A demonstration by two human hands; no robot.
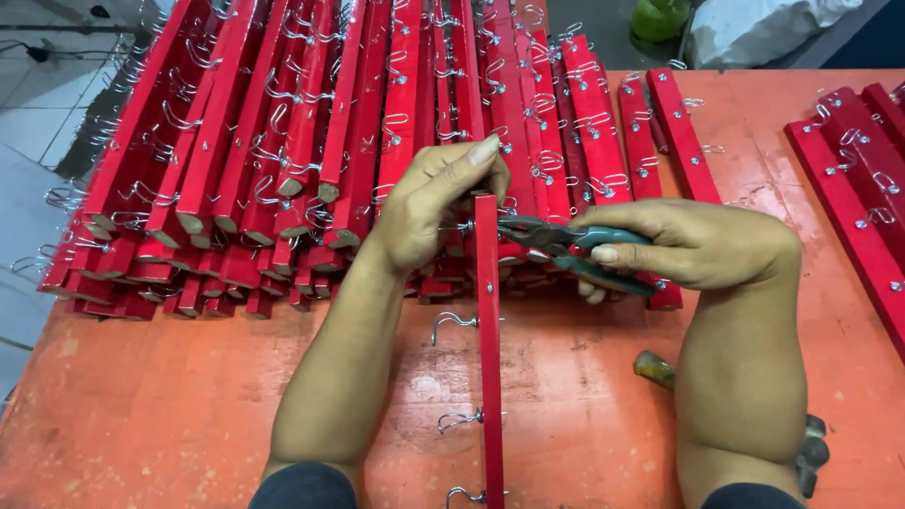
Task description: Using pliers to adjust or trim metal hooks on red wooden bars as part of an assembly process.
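An orange-red worktable (pixel 170 415) w/ worn, scuffed paint is filling nearly the whole view; grey floor tiles (pixel 38 104) are showing at 9–10 o'clock, and a white sack (pixel 754 28) plus a green object (pixel 658 17) are sitting past the far edge at 1 o'clock. No containers here: instead a big stack of red wooden bars (pixel 283 141) w/ wire hooks is lying across 10–12 o'clock, cut ends facing the person, & a smaller group of same bars (pixel 853 179) is lying at 3 o'clock, well apart from the stack. A hammer (pixel 801 448) is resting on the table at 5 o'clock, partly hidden behind the right forearm. At centre, one red bar (pixel 488 349) is running from 12 down to 6 o'clock, edge-up, w/ silver hooks (pixel 452 322) sticking out to its left side. Left hand (pixel 434 203) is reaching in from 7 o'clock, fingers curled & clamped on the bar's top end, thumb extended upward. Right hand (pixel 693 247) is coming in from 5 o'clock, fingers wrapped tight round the handles of grey-green pliers (pixel 556 240); plier nose is pointing toward 9 o'clock, meeting the bar just below the left hand. Whether the nose is gripping a hook there: can't tell.
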